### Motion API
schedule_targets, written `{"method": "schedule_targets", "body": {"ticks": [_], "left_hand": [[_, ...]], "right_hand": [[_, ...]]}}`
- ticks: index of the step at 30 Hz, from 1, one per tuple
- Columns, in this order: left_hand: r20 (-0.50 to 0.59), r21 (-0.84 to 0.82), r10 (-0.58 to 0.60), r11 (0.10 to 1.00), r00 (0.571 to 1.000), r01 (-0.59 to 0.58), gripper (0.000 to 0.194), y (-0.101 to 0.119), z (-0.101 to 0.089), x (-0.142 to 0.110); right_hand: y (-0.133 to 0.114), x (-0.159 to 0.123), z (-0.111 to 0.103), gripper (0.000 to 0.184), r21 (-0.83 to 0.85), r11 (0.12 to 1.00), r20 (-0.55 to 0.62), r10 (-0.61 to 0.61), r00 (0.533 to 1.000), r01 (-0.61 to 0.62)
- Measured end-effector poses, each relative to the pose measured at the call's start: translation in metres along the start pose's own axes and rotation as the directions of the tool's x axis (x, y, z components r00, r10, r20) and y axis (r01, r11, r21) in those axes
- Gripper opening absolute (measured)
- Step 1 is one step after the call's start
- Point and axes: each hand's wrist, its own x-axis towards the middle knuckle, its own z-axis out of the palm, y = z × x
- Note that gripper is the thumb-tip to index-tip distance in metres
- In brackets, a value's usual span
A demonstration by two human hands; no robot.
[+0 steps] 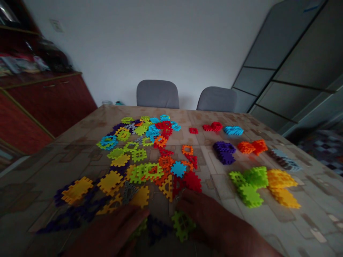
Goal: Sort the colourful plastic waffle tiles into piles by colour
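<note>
My left hand (118, 228) is low at the front of the table, its fingers closed over a green notched plastic tile (140, 228) that is mostly hidden. My right hand (203, 210) is closed at the edge of a green window tile (183, 225), with its fingertips near red pieces (191, 181). Between the hands lies a dark purple piece (158, 228). Just beyond them are a yellow square tile (140, 196), a grey triangle (130, 192) and a yellow triangle (167, 187). Dim light blurs the fingers.
A loose heap of mixed interlocking tiles (139, 155) spreads over the table's left and middle. On the right stand stacks by colour: green (250, 194), yellow (284, 196), purple (224, 151), orange (252, 146), grey (285, 159), blue (233, 130) and red (215, 126). Two grey chairs (157, 93) stand behind.
</note>
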Motion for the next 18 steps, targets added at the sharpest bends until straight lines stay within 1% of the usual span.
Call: {"method": "schedule_targets", "body": {"ticks": [4,7,9,11,13,14,15,16,17,18], "left_hand": [[-0.04,-0.146,-0.061,0.988,0.997,0.055,0.064,0.0,-0.007,0.011],[-0.061,-0.159,-0.085,0.984,0.995,0.074,0.058,-0.004,-0.009,0.02],[-0.056,-0.149,-0.103,0.984,0.993,0.094,0.048,-0.01,-0.014,0.024],[-0.044,-0.152,-0.162,0.976,0.986,0.153,0.034,-0.018,-0.023,0.024],[0.004,-0.161,-0.22,0.963,0.975,0.218,0.025,-0.025,-0.03,0.016],[0.034,-0.157,-0.228,0.96,0.973,0.23,0.022,-0.027,-0.031,0.01],[0.075,-0.147,-0.215,0.964,0.974,0.224,0.022,-0.027,-0.03,0.002],[0.113,-0.138,-0.179,0.971,0.977,0.194,0.028,-0.026,-0.027,-0.007],[0.129,-0.123,-0.127,0.982,0.983,0.143,0.043,-0.024,-0.021,-0.015],[0.17,-0.112,-0.08,0.989,0.982,0.099,0.065,-0.02,-0.013,-0.022]], "right_hand": [[-0.002,-0.001,-0.002,0.058,0.005,1.0,0.024,0.024,0.999,-0.024],[-0.003,0.0,-0.002,0.064,0.011,0.999,0.03,0.046,0.998,-0.046],[-0.002,0.0,-0.002,0.07,0.011,0.999,0.03,0.04,0.999,-0.04],[-0.001,0.0,0.0,0.072,-0.005,1.0,0.034,0.031,0.999,-0.031],[0.0,0.0,0.002,0.07,-0.019,1.0,0.02,0.023,1.0,-0.023],[0.0,0.001,0.003,0.068,-0.02,1.0,0.002,0.02,1.0,-0.02],[0.001,0.002,0.004,0.066,-0.019,1.0,-0.011,0.018,1.0,-0.018],[0.001,0.003,0.005,0.065,-0.016,1.0,-0.015,0.018,1.0,-0.019],[0.001,0.004,0.005,0.065,-0.015,1.0,-0.008,0.024,1.0,-0.024],[0.001,0.005,0.005,0.064,-0.02,0.999,0.006,0.031,0.999,-0.031]]}}
